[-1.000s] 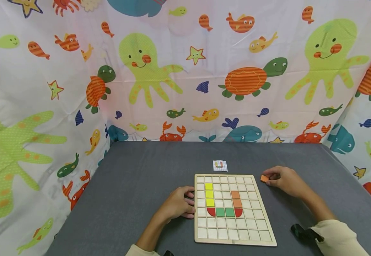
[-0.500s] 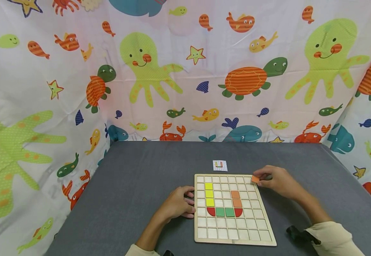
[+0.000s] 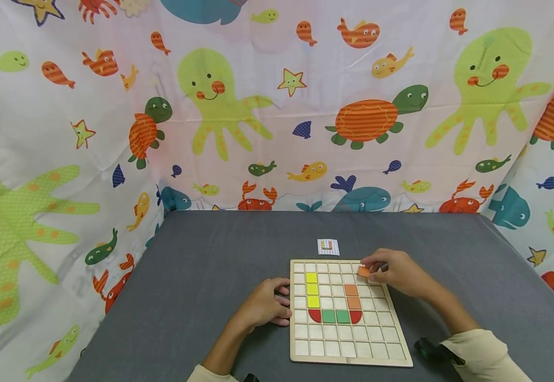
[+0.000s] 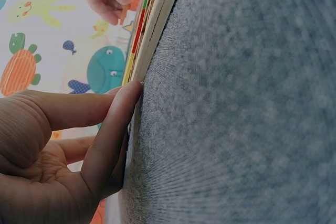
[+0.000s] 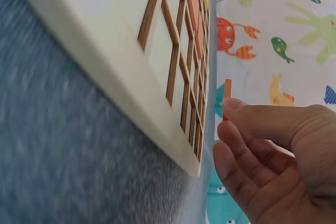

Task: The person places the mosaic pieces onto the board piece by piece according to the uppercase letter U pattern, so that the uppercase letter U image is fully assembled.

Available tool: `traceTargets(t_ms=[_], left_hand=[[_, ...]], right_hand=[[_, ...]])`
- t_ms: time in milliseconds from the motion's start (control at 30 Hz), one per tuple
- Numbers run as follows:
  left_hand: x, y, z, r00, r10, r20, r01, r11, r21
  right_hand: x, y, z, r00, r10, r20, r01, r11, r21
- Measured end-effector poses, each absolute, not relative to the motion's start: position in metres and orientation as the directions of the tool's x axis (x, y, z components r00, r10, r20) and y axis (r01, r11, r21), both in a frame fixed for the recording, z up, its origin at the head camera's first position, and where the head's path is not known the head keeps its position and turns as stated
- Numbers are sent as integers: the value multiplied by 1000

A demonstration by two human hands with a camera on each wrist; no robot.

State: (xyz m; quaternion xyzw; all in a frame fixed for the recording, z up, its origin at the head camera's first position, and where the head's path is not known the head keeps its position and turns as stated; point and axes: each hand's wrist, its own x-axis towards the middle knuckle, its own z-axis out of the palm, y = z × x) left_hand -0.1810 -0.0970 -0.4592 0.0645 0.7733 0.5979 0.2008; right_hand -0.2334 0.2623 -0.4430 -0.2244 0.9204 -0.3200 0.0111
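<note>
Between thumb and fingertips my right hand (image 3: pixel 398 271) pinches an orange square tile (image 3: pixel 363 271). It hovers over the upper right of a wooden grid board (image 3: pixel 348 361). In the right wrist view the tile (image 5: pixel 227 93) stands edge-on, above the board's surface. A column of yellow tiles (image 3: pixel 312 289), two green tiles (image 3: pixel 336 317) with a rounded red tile (image 3: pixel 315 316) at either end, and two orange tiles (image 3: pixel 353 297) sit in the grid. My left hand (image 3: pixel 262 305) rests at the board's left edge, its fingertips touching the side, as the left wrist view confirms.
A small card (image 3: pixel 328 247) printed with a coloured U-shaped pattern lies behind the board. Grey cloth (image 3: pixel 210 260) covers the table, and a curtain (image 3: pixel 267 132) with sea animals hangs along the back and sides.
My right hand has carried the orange tile leftward, from beside the board's right edge to over its upper right cells. The left hand and board have stayed put.
</note>
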Motion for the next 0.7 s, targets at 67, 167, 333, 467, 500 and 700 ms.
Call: traceTargets(t_ms=[67, 167, 333, 467, 500, 700], left_hand=[[-181, -97, -459, -912, 338, -234, -142, 275, 951], [-182, -97, -459, -912, 337, -234, -142, 275, 951], [-182, -97, -459, -911, 340, -232, -140, 276, 951], [-182, -97, -459, -911, 338, -236, -143, 277, 950], [-182, -97, -459, -911, 337, -236, -143, 280, 949], [-182, -97, -459, -911, 331, -244, -150, 285, 947]], right_hand=[[-234, 259, -444, -895, -429, 119, -410, 691, -595], [-235, 254, -444, -891, -442, 107, -412, 685, -601], [-236, 248, -442, -882, -464, 80, -413, 681, -605], [-238, 244, -443, -875, -480, 64, -415, 675, -610], [-238, 242, -444, -874, -483, 64, -417, 674, -610], [-240, 235, -446, -859, -506, 81, -446, 660, -605]])
